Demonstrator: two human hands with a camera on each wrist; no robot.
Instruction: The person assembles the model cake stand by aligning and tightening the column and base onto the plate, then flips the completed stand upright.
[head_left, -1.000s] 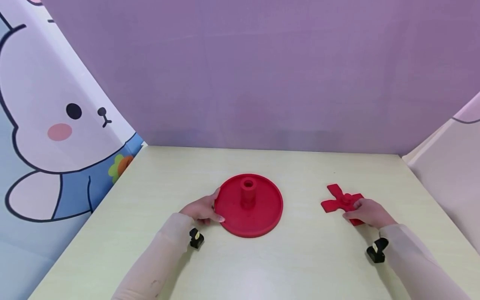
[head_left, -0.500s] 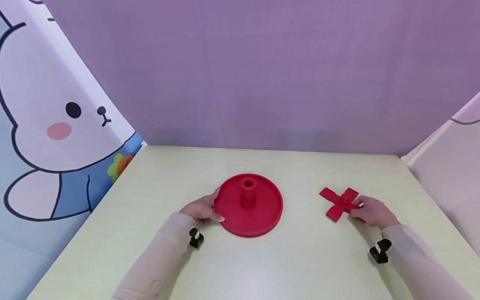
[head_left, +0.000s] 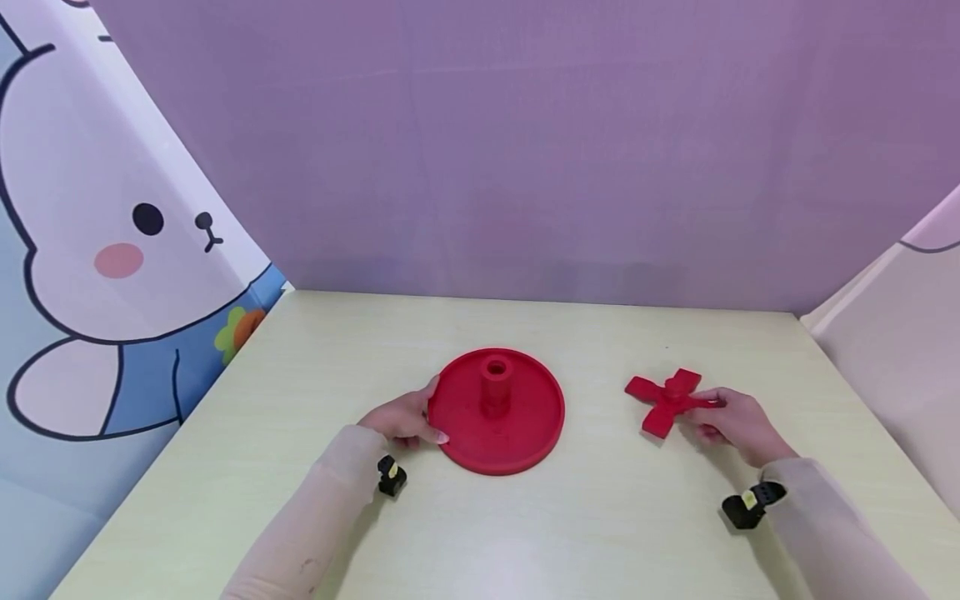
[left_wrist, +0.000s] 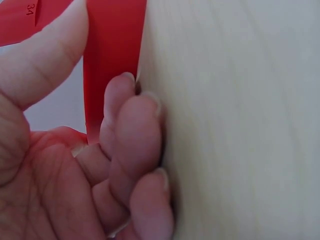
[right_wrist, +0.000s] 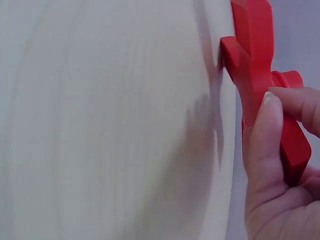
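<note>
A round red plastic base (head_left: 467,425) with a raised rim lies on the table, and a hollow upright post (head_left: 497,385) stands at its centre. My left hand (head_left: 405,417) grips its left edge, thumb over the rim; the left wrist view has the red rim (left_wrist: 112,55) between thumb and curled fingers. To the right, my right hand (head_left: 738,423) pinches one arm of a red four-armed cross piece (head_left: 671,402), which has a round knob in its middle. In the right wrist view, thumb and forefinger hold the cross piece (right_wrist: 255,65), tilted close over the tabletop.
The pale wooden table (head_left: 525,542) reaches back to a purple fabric wall (head_left: 525,150). A cartoon-printed panel (head_left: 97,250) rises on the left, and a whitish panel (head_left: 900,358) stands on the right. Each wrist carries a small black camera (head_left: 392,477).
My right hand has turned the cross piece, shifted it slightly left and tilted it up from the table. My left hand and the round base stay where they were.
</note>
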